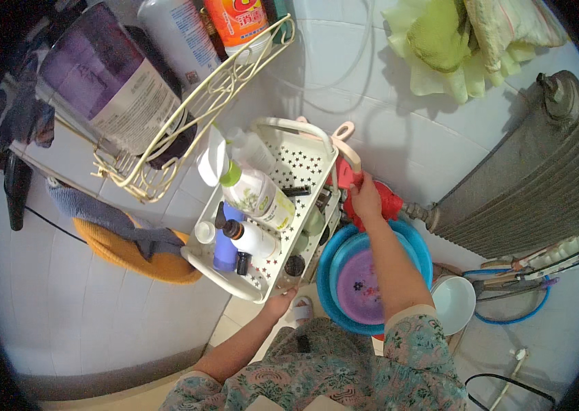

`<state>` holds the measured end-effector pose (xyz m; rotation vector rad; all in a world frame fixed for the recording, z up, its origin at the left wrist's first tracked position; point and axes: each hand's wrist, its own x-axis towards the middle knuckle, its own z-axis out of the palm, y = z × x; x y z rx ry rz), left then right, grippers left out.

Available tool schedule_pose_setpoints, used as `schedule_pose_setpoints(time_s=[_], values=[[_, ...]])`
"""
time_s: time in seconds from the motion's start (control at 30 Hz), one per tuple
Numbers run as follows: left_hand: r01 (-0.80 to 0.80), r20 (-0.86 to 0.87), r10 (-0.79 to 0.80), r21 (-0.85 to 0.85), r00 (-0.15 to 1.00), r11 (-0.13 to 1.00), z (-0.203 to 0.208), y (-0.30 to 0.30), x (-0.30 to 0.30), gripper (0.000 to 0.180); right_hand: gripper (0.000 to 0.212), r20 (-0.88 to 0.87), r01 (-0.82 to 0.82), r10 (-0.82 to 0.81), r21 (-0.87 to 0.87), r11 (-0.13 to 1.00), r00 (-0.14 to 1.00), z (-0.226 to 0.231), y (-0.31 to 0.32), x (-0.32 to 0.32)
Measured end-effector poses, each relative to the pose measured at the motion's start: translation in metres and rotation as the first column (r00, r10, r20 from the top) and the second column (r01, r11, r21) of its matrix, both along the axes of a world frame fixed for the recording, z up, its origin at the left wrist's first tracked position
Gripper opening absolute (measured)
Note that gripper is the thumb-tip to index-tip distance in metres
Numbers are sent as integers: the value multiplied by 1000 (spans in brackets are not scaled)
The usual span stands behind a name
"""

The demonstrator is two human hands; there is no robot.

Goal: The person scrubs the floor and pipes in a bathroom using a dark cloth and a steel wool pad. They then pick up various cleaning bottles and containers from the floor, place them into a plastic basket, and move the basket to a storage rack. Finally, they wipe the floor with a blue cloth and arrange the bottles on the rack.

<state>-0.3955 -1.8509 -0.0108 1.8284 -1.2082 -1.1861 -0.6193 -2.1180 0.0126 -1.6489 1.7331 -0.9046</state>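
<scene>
A white tiered cart point(303, 179) with star-shaped holes stands in front of me, its top tray tilted in view. On it are a clear bottle with a green collar and white top point(259, 201), a white pump bottle point(254, 240), a blue bottle point(228, 236) and a small white jar point(204, 231). My left hand point(278, 304) is at the cart's near corner, its fingers partly hidden beside the lower tier. My right hand point(366, 200) is closed on a pink plastic handle point(348, 155) beside the cart, next to a red plastic piece point(389, 203).
Nested blue and purple basins point(326, 291) sit below my right forearm, beside a white bucket point(455, 305). A grey radiator point(522, 171) stands at the right. A cream wire rack point(159, 154) with large bottles hangs upper left, above a grey-and-orange towel point(125, 236).
</scene>
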Motion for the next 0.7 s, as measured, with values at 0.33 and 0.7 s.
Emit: schedule_pose_setpoints(time_s=[0.33,0.7], values=[[-139,-166,162,143,973,980,4,34,35,56,44,387,-38,31,10,999,921,-32,97,-49],[-317,-360,283,-36,889,948,80,77,38,75,25,407,-323,197,269,907,892,-60,263,-110]])
